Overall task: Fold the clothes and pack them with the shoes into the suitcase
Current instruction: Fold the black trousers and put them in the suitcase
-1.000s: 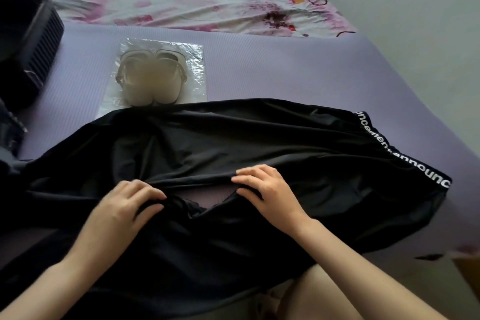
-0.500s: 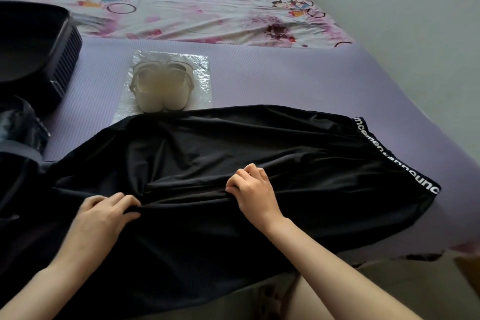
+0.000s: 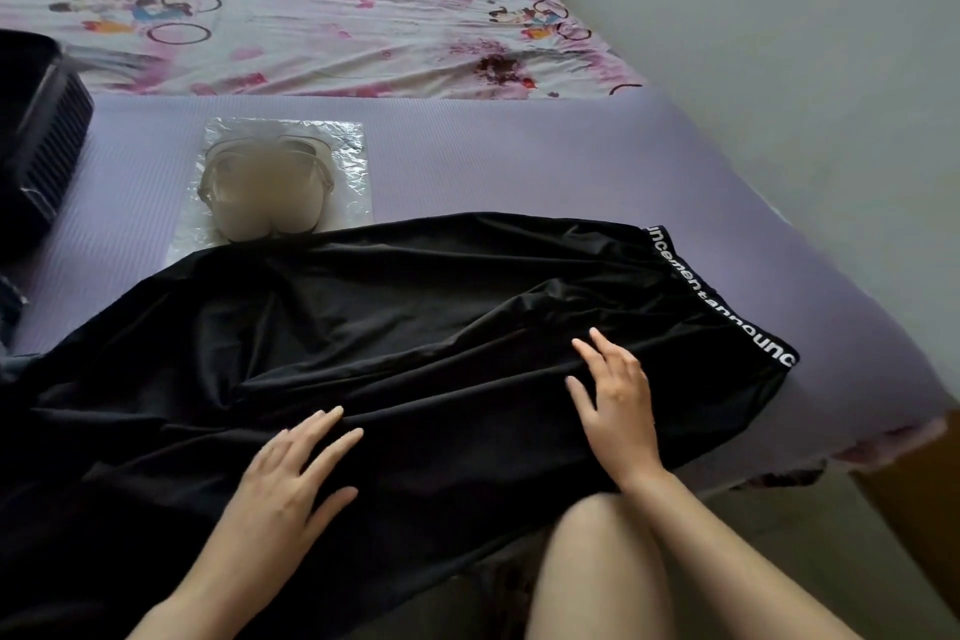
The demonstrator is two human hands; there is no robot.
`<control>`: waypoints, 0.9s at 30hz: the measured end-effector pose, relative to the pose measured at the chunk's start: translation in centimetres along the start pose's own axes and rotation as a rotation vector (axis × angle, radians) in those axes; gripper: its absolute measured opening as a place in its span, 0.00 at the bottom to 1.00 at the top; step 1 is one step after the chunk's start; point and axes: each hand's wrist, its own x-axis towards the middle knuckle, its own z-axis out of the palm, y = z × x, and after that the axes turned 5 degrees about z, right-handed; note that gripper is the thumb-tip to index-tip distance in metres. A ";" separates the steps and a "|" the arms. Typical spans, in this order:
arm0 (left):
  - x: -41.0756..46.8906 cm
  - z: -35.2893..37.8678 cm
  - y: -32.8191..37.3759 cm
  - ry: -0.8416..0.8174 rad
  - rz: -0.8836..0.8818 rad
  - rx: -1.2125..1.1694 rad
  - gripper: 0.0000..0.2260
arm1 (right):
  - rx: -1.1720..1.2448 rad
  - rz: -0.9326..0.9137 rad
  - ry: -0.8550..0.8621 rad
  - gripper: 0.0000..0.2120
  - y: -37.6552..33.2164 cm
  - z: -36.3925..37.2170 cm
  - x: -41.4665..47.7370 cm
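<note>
A black garment (image 3: 389,327) with a white-lettered waistband (image 3: 727,296) lies spread across the purple mat (image 3: 519,156), its near part hanging over the bed's edge. My left hand (image 3: 285,478) lies flat on the cloth near its front middle, fingers straight and spread. My right hand (image 3: 615,395) rests flat on the cloth further right, close to the waistband. A pair of pale shoes (image 3: 265,192) sits on a clear plastic sheet (image 3: 348,151) just behind the garment. The black suitcase (image 3: 36,140) stands at the left edge, partly cut off.
A floral bedsheet (image 3: 311,31) covers the bed behind the mat. A pale wall (image 3: 779,42) runs along the right. My bare knee (image 3: 597,561) is at the bottom. A dark item (image 3: 10,296) lies by the suitcase.
Both hands have let go of the bunched cloth and now lie flat on it. The right hand has moved right toward the waistband. The fold in the middle is smoothed out.
</note>
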 end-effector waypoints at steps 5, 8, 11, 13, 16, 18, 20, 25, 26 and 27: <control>3.8 0.9 3.3 -0.074 0.018 -0.005 0.30 | -0.192 0.279 -0.281 0.27 7.4 -2.9 1.2; 6.1 2.4 4.2 -0.157 -0.052 0.017 0.36 | -0.267 0.246 -0.418 0.28 8.5 -2.7 1.0; 6.6 3.7 4.0 -0.220 -0.073 0.050 0.42 | -0.265 0.253 -0.411 0.28 8.5 -2.2 0.3; 7.2 3.3 4.1 -0.113 -0.073 0.032 0.40 | -0.236 0.246 -0.375 0.28 8.6 -2.4 1.0; 10.2 1.7 4.7 0.164 -0.041 -0.031 0.29 | -0.049 0.284 -0.163 0.22 8.8 -3.4 4.2; 13.2 1.4 5.5 0.230 -0.027 -0.026 0.24 | 0.099 0.369 -0.026 0.16 9.1 -4.4 7.4; 16.3 1.9 6.5 0.218 -0.028 -0.027 0.24 | 0.134 0.446 0.029 0.14 9.7 -5.0 11.1; 24.2 4.6 10.6 0.037 -0.082 -0.112 0.31 | 0.093 0.586 -0.083 0.23 11.3 -5.2 19.7; 25.2 5.5 11.3 0.000 -0.116 -0.128 0.31 | 0.075 0.596 -0.102 0.26 11.7 -4.8 21.0; 25.8 6.5 11.6 -0.027 -0.146 -0.117 0.33 | 0.064 0.609 -0.114 0.27 12.1 -4.4 22.3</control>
